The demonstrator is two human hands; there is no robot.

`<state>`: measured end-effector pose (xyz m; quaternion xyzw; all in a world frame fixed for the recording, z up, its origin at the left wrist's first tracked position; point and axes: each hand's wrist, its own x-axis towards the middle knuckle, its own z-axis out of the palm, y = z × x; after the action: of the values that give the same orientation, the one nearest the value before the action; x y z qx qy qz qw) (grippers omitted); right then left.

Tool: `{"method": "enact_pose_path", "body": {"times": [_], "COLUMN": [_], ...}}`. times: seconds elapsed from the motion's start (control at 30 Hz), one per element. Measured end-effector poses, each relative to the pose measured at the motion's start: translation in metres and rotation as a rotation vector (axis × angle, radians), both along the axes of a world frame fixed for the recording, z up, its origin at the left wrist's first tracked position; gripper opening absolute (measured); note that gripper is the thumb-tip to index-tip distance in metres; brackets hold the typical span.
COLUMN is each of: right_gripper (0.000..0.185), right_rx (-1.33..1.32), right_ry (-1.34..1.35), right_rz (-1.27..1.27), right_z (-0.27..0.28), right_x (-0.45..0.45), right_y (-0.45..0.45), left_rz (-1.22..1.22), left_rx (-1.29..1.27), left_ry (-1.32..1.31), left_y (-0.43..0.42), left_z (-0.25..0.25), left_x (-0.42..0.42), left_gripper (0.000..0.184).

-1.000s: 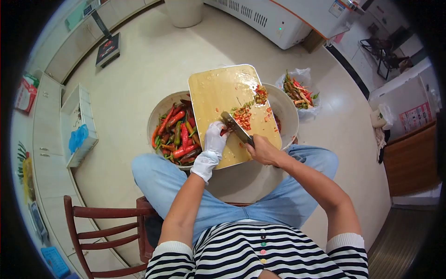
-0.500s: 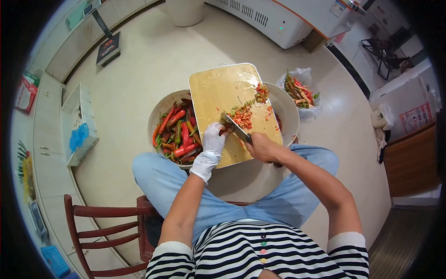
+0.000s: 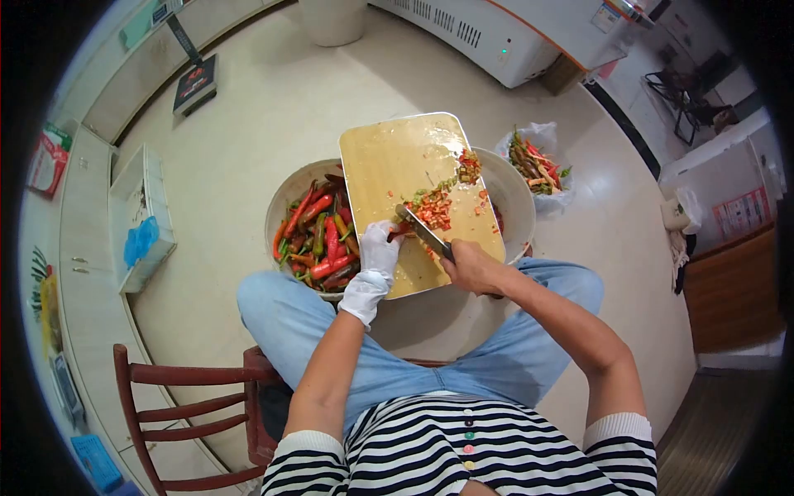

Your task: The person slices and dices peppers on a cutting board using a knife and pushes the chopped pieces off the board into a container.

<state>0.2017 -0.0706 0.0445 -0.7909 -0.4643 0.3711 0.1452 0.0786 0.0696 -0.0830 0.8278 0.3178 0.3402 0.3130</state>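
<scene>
A wooden cutting board point(image 3: 376, 157) rests across two round tubs in front of my knees. My left hand point(image 3: 380, 248), in a white glove, grips a dark red pepper point(image 3: 397, 231) at the board's lower left. My right hand point(image 3: 471, 266) is closed around the handle of a knife point(image 3: 427, 233), whose blade lies beside the gloved fingertips. Chopped red and green pepper pieces point(image 3: 434, 207) are heaped just beyond the blade, with more near the board's right edge. Whole peppers point(image 3: 321, 236) fill the left tub point(image 3: 273, 217).
Right of the board is the other tub point(image 3: 517, 194), with a plastic bag of peppers point(image 3: 538, 165) behind it. A wooden chair point(image 3: 190, 376) stands at lower left, a scale point(image 3: 196, 85) at upper left, a white bin point(image 3: 332, 21) at the top.
The knife blade has shifted slightly across the pepper beside my gloved fingers. Both hands keep their hold, and the whole view has moved a little.
</scene>
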Motion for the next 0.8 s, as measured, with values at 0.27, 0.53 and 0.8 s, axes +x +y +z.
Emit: {"method": "enact_pose_path", "body": {"times": [0.27, 0.53, 0.8], "right_gripper": [0.029, 0.029, 0.029], "right_rx": [0.162, 0.013, 0.200], "right_ry": [-0.028, -0.018, -0.088], "right_rz": [-0.069, -0.013, -0.051], "right_z": [-0.020, -0.002, -0.028], "right_x": [-0.005, -0.010, -0.006], "right_y": [0.001, 0.005, 0.004], "left_rz": [-0.012, -0.025, 0.000], "left_rx": [0.024, -0.015, 0.067], "left_ry": [-0.060, -0.056, -0.101], "left_y": [-0.002, -0.002, -0.010], "left_z": [-0.006, -0.011, -0.013], "left_x": [0.001, 0.002, -0.005], "left_gripper": [0.017, 0.016, 0.016]}}
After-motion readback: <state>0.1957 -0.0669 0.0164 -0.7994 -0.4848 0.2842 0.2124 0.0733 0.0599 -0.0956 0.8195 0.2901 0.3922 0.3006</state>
